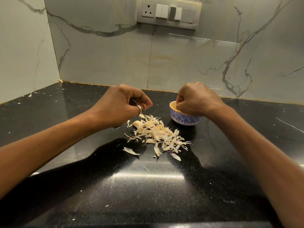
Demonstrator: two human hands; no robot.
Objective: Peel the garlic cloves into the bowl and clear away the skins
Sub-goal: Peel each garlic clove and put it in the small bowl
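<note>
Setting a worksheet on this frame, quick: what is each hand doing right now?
Left hand: fingers curled above the garlic skins; any grip cannot be told.
Right hand: fingers curled into the bowl; contents hidden, cannot tell.

2 hands: left hand (pixel 121 104), right hand (pixel 195 99); 1 bowl (pixel 184 120); 1 skin pile (pixel 158 134); 1 ring (pixel 139 109).
</note>
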